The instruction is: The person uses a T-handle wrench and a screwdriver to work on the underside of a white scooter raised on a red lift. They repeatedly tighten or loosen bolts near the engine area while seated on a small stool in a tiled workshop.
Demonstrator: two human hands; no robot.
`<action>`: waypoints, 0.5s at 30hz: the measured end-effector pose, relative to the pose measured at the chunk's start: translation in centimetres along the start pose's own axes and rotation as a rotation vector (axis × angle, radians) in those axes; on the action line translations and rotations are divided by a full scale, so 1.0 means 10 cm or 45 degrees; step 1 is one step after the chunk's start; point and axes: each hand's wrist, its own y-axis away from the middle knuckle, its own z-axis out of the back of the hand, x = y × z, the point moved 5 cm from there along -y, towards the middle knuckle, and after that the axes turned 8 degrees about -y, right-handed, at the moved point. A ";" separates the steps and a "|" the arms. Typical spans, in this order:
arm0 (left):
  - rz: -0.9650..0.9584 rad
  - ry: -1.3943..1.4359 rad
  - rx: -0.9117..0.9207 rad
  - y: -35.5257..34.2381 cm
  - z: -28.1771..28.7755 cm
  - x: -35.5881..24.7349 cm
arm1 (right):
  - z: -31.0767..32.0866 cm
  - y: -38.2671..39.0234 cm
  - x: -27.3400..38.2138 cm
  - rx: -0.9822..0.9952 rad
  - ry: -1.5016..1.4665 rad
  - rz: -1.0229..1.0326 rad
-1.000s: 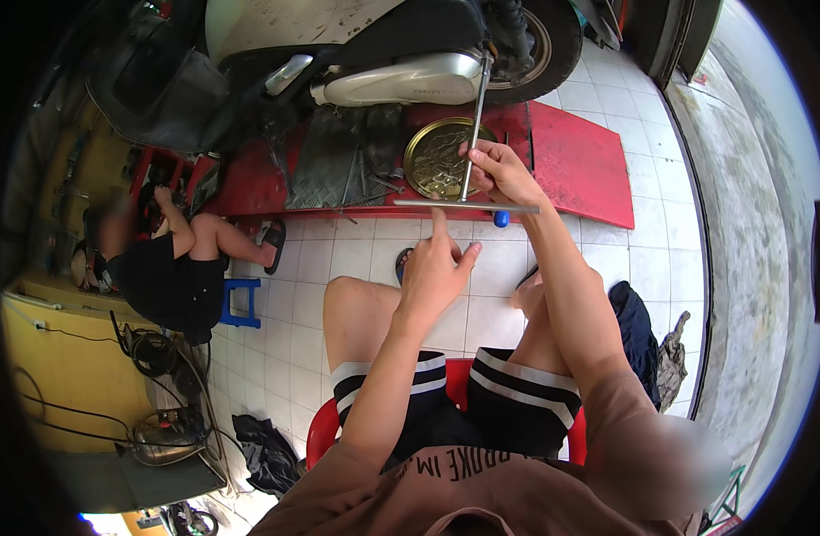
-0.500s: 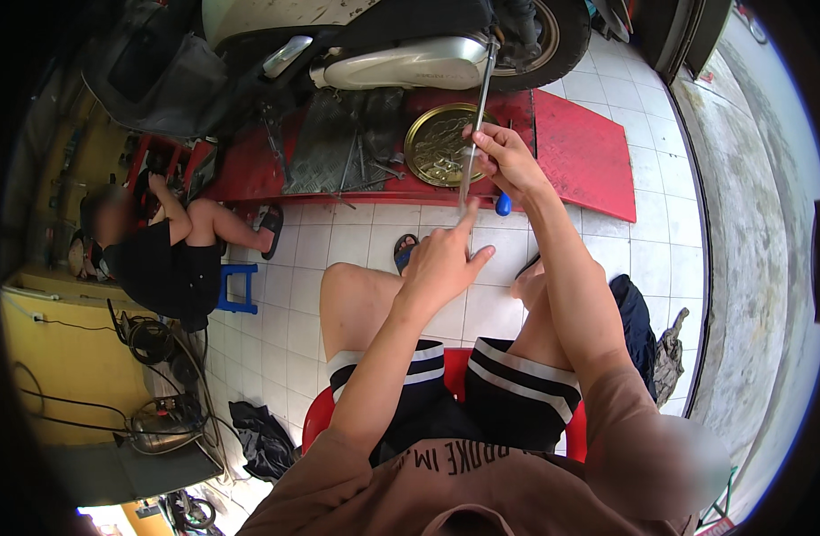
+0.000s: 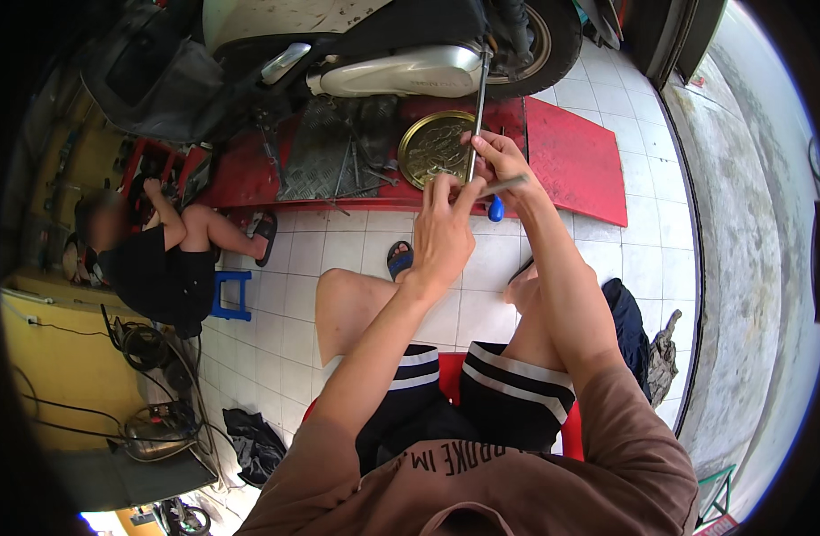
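Note:
A long T-handle wrench [image 3: 481,96] runs from beside the scooter's rear wheel down to my hands. My right hand [image 3: 503,164] is closed round its shaft, with the thumb and fingers on the metal. At the near end, the crossbar [image 3: 504,186] sticks out to the right beneath my right hand. My left hand [image 3: 444,234] has its fingers curled over that near end, gripping the crossbar. Just below my right hand shows a blue handle [image 3: 496,209]; whether the hand holds it or it rests on the platform, I cannot tell.
A silver-cased scooter [image 3: 401,73] stands on a red platform [image 3: 575,161]. A round gold tray [image 3: 410,152] with metal parts lies close to my hands, and several tools [image 3: 361,170] lie left of it. Another person [image 3: 155,259] sits at left on a blue stool [image 3: 232,295].
My left hand has gone from a stretched index finger beside the blurred near end of the wrench to a curled grip on its crossbar. My right hand stays on the shaft.

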 end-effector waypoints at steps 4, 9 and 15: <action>-0.313 -0.033 0.169 -0.08 0.05 0.16 | 0.06 -0.02 -0.05 0.035 0.098 -0.051; -0.507 -0.333 0.277 -0.19 0.13 0.10 | 0.03 -0.07 -0.11 -0.024 0.140 -0.065; 0.110 0.100 -0.311 0.26 0.40 0.25 | 0.00 -0.03 0.02 0.016 -0.020 -0.023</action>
